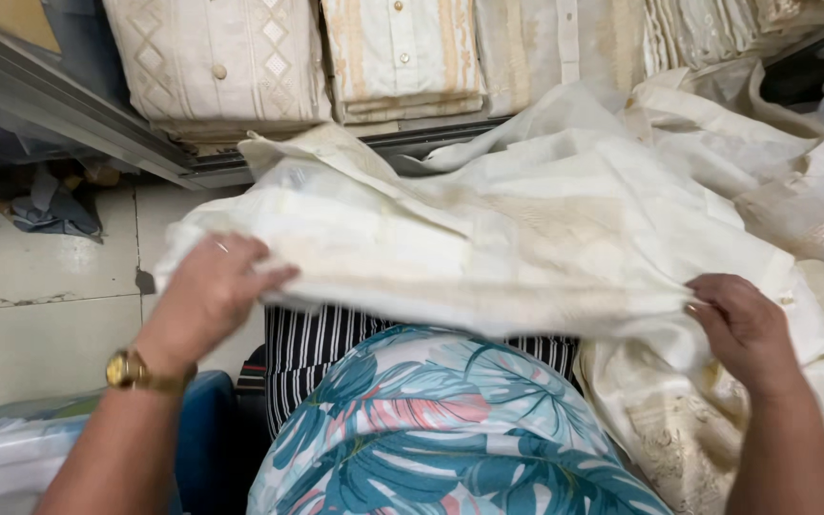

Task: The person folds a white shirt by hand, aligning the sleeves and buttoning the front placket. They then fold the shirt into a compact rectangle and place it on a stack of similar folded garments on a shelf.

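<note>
Across the middle of the frame, a sheer cream garment (488, 248) lies stretched between the two hands, which are well apart: the left hand (210, 291), at centre left with a gold wristwatch (129, 370) on its wrist, has its fingers curled over the cloth's near edge, and the right hand (741, 329), at lower right, pinches the same edge between thumb and fingers. Along the top of the frame stand folded cream shirts (226, 62) on a shelf, more pale fabric (717, 439) is heaped at the right, and a tiled floor (50, 286) shows at the left.
</note>
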